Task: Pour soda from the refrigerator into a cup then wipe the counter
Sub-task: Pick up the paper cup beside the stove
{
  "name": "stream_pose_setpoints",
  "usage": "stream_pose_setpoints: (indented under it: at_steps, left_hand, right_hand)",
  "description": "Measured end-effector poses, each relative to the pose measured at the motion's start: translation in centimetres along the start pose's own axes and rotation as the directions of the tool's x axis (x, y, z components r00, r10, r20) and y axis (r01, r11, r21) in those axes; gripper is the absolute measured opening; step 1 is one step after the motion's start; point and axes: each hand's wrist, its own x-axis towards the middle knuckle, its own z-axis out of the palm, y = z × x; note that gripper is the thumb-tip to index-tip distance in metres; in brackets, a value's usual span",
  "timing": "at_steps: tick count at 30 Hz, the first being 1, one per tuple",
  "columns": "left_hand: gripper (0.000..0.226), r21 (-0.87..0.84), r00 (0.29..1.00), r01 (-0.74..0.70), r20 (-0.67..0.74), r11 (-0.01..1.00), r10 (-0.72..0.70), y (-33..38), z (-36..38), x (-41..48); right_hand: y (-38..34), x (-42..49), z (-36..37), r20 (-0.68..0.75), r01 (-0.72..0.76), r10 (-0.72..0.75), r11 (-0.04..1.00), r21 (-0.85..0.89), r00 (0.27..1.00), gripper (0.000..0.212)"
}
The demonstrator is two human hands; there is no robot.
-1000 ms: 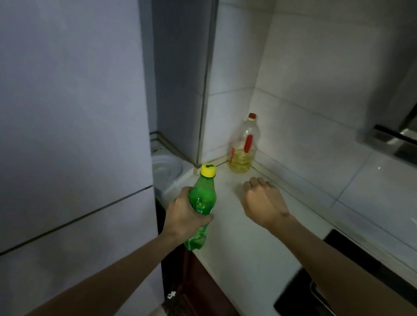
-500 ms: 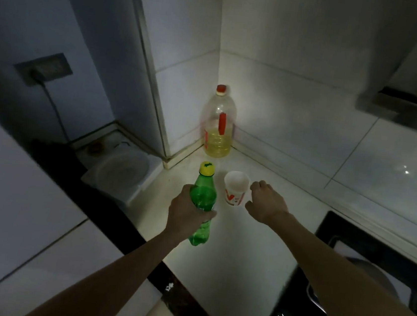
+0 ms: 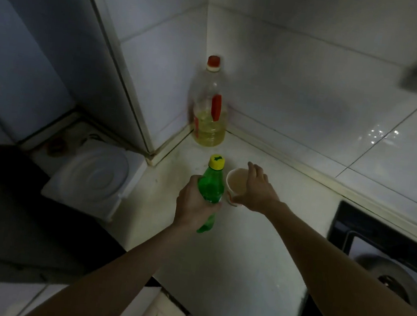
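Soda bottle (image 3: 211,189), green with its yellow cap on, is upright in my left hand (image 3: 192,206), with my fingers and thumb wrapped round its middle. It is over the white counter (image 3: 229,264), towards the counter's left edge, and I cannot tell whether its base touches the surface. Just to its right is the paper cup (image 3: 236,180), white with a red mark low on its side, mouth up, very close to the bottle. My right hand (image 3: 257,190) holds the cup from the right, thumb against its lower wall and fingers curved over the far rim. Behind both, in the tiled corner, stands a clear oil bottle (image 3: 208,116) with a red cap and yellow oil in its lower part. A dark stove top (image 3: 345,225) lies at the right end of the counter, and a white round lid (image 3: 93,178) sits lower down to the left.
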Motion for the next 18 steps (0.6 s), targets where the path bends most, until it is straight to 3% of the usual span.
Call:
stream_pose_setpoints:
  at_steps: [8, 18]
  left_hand:
    - [0.065, 0.003, 0.999, 0.003, 0.049, 1.000, -0.003, -0.5, 0.1, 1.8]
    - [0.067, 0.035, 0.978, -0.152, 0.149, 0.988, 0.146, 4.9, 2.1, 1.7]
  right_hand:
    - [-0.3, 0.3, 1.9, -0.099, -0.050, 0.048, 0.999, -0.016, 0.994, 0.099]
    - [1.8, -4.6, -3.7, -0.259, -0.079, 0.078, 0.997, 0.007, 0.963, 0.103]
